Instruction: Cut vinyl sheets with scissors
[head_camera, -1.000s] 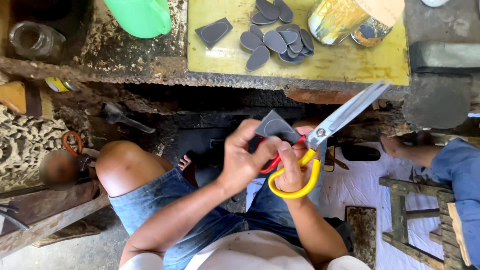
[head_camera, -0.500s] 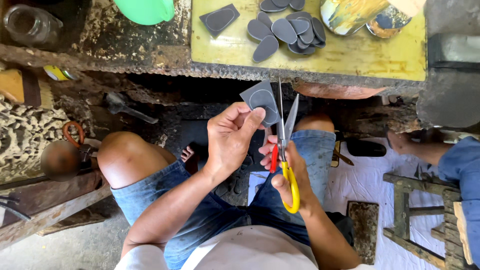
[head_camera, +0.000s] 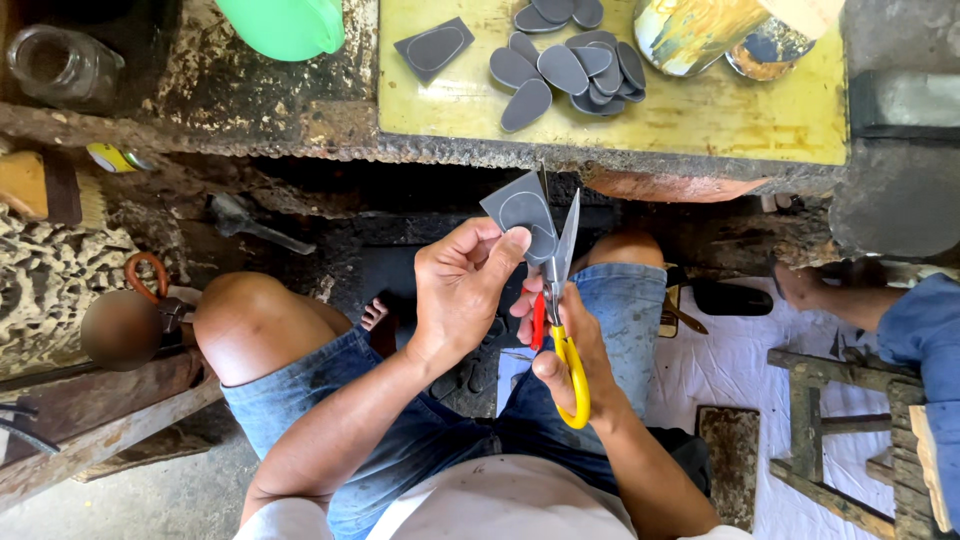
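2 hands busy: left hand (head_camera: 462, 290) pinches 1 grey piece (head_camera: 520, 208); right hand (head_camera: 565, 350) grips 1 pr scissors (head_camera: 556, 290), blades spread.

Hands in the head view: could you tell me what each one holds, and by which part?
The left hand pinches the dark grey sheet piece by its lower edge. The right hand holds the scissors by their yellow and red handles, blades open at the sheet.

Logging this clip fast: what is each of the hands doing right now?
Left hand: closed on a dark grey piece with a marked outline, pinched by the fingers.
Right hand: closed on yellow-and-red-handled scissors, blades at the piece.
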